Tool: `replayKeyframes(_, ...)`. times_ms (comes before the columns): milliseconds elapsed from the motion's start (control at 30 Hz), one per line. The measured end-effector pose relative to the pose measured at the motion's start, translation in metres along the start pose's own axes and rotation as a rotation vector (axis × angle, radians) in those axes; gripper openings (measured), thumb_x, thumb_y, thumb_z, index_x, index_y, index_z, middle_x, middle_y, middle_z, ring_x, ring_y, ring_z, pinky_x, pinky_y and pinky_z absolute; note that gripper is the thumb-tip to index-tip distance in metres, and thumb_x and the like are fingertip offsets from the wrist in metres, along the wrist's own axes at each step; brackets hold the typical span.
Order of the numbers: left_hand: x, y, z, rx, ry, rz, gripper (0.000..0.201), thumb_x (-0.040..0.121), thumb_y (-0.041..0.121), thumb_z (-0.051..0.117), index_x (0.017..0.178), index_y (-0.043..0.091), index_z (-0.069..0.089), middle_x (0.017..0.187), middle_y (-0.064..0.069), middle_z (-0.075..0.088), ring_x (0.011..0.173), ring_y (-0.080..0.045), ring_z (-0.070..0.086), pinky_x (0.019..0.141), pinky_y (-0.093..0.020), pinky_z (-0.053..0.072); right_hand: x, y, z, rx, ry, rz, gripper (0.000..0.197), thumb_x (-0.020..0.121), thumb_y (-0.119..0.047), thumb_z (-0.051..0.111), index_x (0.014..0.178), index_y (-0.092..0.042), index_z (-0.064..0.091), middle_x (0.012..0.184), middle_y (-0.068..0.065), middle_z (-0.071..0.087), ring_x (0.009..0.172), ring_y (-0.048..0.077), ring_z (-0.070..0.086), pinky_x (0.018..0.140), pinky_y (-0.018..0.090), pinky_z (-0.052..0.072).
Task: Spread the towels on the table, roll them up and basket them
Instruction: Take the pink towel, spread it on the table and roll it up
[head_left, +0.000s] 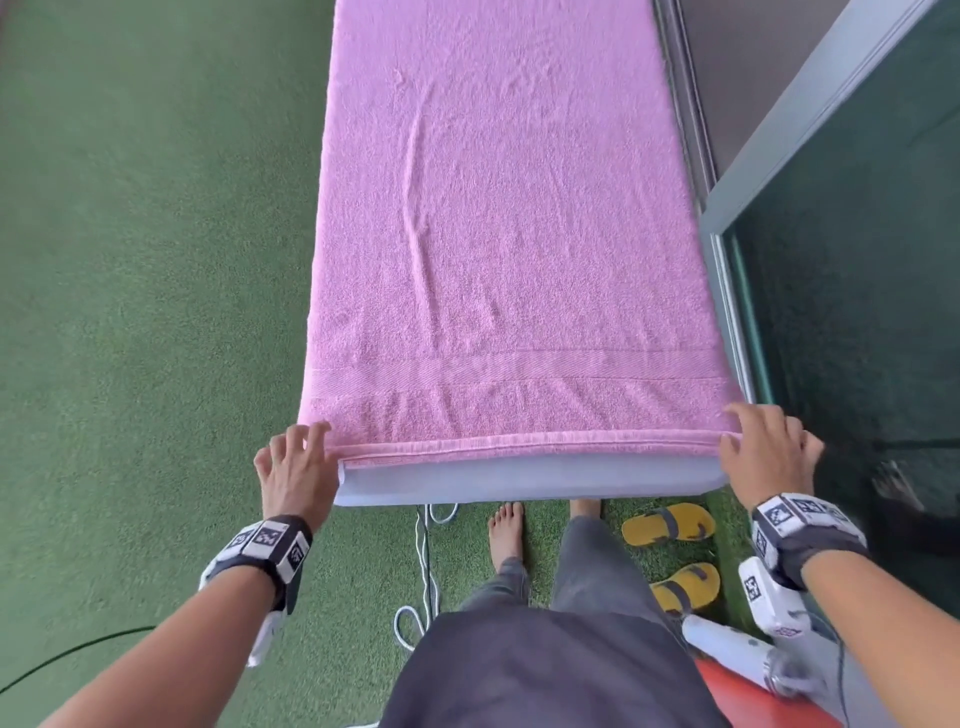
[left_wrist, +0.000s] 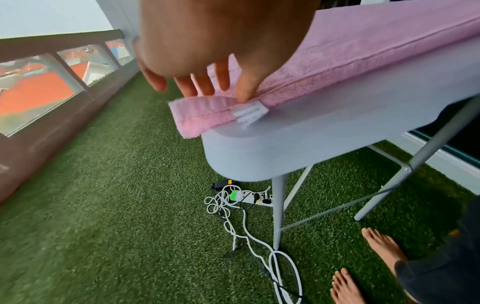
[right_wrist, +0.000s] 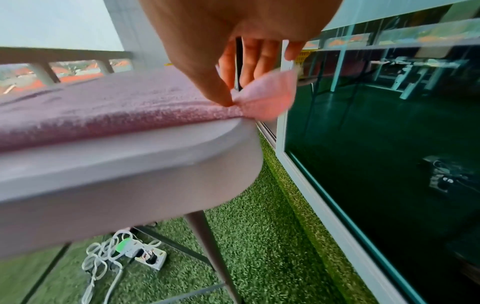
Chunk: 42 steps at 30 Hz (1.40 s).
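Note:
A pink towel (head_left: 509, 208) lies spread flat over the long grey table (head_left: 519, 480), with one lengthwise wrinkle left of centre. My left hand (head_left: 298, 457) is at its near left corner. In the left wrist view the thumb of this hand (left_wrist: 233, 92) touches the hem by the white label (left_wrist: 249, 114), and the fingers hover spread above the overhanging corner. My right hand (head_left: 758, 441) is at the near right corner. There, in the right wrist view, thumb and fingers of that hand (right_wrist: 230, 90) pinch the towel (right_wrist: 103, 111) corner, lifted slightly. No basket is in view.
The table stands on green artificial grass, a glass sliding door (head_left: 857, 260) close along its right side. Yellow sandals (head_left: 667, 525) and my bare feet are at the near end. White cables (head_left: 423, 571) and a power strip (left_wrist: 257, 198) lie under it. A balcony railing (left_wrist: 52, 51) runs left.

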<state>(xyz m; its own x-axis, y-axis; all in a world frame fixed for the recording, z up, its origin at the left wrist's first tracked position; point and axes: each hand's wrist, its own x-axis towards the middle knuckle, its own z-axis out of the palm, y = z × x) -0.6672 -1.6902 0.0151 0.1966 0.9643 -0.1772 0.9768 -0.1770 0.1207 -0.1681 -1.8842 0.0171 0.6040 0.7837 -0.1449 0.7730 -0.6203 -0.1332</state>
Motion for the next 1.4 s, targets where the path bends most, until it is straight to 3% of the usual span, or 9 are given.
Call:
replayKeyframes(233,-0.028,0.026,0.025,-0.263,0.082,0.296,0.030,0.074,0.003,0.065,0.100,0.013,0.054,0.101,-0.001,0.054,0.092,-0.014,0.045,0.080,-0.037,0.050,-0.026,-0.010,0.014,0.163,-0.122,-0.203,0.027,0.076,-0.003,0.070,0.098,-0.016,0.063,0.105,0.001,0.054,0.100,0.022,0.052,0.089,0.042,0.047)
replayKeyframes(500,-0.006,0.025,0.020,-0.271,0.219,0.285,0.040,0.054,-0.020,0.078,0.085,0.002,0.065,0.082,-0.010,0.067,0.080,-0.016,0.050,0.072,-0.022,0.040,-0.009,-0.009,0.016,0.235,-0.051,-0.106,0.027,0.077,0.008,0.066,0.100,-0.005,0.068,0.111,0.008,0.060,0.103,0.030,0.055,0.080,0.039,0.047)
replayKeyframes(667,0.001,0.022,0.008,-0.232,0.129,0.234,0.027,0.067,-0.015,0.075,0.083,0.007,0.070,0.074,-0.005,0.069,0.062,-0.021,0.060,0.054,-0.030,0.050,0.005,-0.010,0.009,0.249,-0.001,-0.103,0.027,0.078,0.009,0.066,0.101,-0.005,0.072,0.107,0.009,0.068,0.098,0.029,0.060,0.084,0.040,0.049)
replayKeyframes(867,0.001,0.013,0.002,-0.074,0.086,0.206,0.028,0.087,0.025,0.035,0.081,0.018,0.061,0.069,0.007,0.059,0.062,-0.013,0.048,0.071,-0.037,0.044,0.006,-0.003,0.009,0.188,0.074,-0.186,0.016,0.070,0.008,0.073,0.072,-0.008,0.073,0.072,0.007,0.069,0.073,0.028,0.056,0.072,0.038,0.042)
replayKeyframes(967,0.006,0.016,0.002,-0.049,0.054,0.161,0.024,0.090,0.031,0.037,0.081,0.021,0.057,0.071,0.008,0.057,0.066,-0.012,0.045,0.080,-0.044,0.044,0.008,-0.002,0.010,0.029,0.051,-0.204,0.029,0.085,-0.018,0.047,0.057,-0.024,0.051,0.056,-0.010,0.050,0.066,0.019,0.043,0.070,0.035,0.028)
replayKeyframes(1033,0.011,0.018,0.003,-0.057,0.076,0.110,0.013,0.087,0.023,0.057,0.099,0.019,0.059,0.089,-0.001,0.061,0.082,-0.020,0.055,0.091,-0.050,0.040,0.010,-0.008,0.010,-0.037,0.036,-0.167,0.020,0.087,-0.018,0.045,0.071,-0.027,0.054,0.068,-0.009,0.052,0.073,0.018,0.045,0.078,0.037,0.027)
replayKeyframes(1100,0.011,0.025,0.005,-0.047,0.105,0.064,0.040,0.077,0.011,0.068,0.113,0.018,0.055,0.107,-0.008,0.056,0.100,-0.026,0.051,0.095,-0.050,0.034,0.012,-0.011,0.011,-0.035,0.078,-0.106,0.012,0.083,-0.014,0.058,0.086,-0.025,0.057,0.086,-0.001,0.056,0.083,0.023,0.049,0.083,0.040,0.028)
replayKeyframes(1267,-0.005,0.041,0.016,-0.203,0.166,0.211,0.046,0.061,-0.016,0.056,0.090,0.017,0.044,0.085,0.002,0.044,0.074,-0.016,0.037,0.064,-0.033,0.044,-0.002,-0.016,0.022,0.190,-0.012,-0.218,0.019,0.078,0.000,0.067,0.085,-0.014,0.056,0.088,0.000,0.050,0.080,0.023,0.053,0.071,0.042,0.048)
replayKeyframes(1400,-0.005,0.034,0.022,-0.240,0.138,0.230,0.043,0.061,-0.015,0.072,0.091,0.009,0.056,0.089,-0.003,0.054,0.081,-0.014,0.041,0.074,-0.024,0.039,-0.006,-0.015,0.022,0.119,-0.039,-0.269,0.030,0.070,-0.001,0.074,0.095,-0.014,0.064,0.100,0.003,0.058,0.092,0.025,0.056,0.081,0.046,0.052)
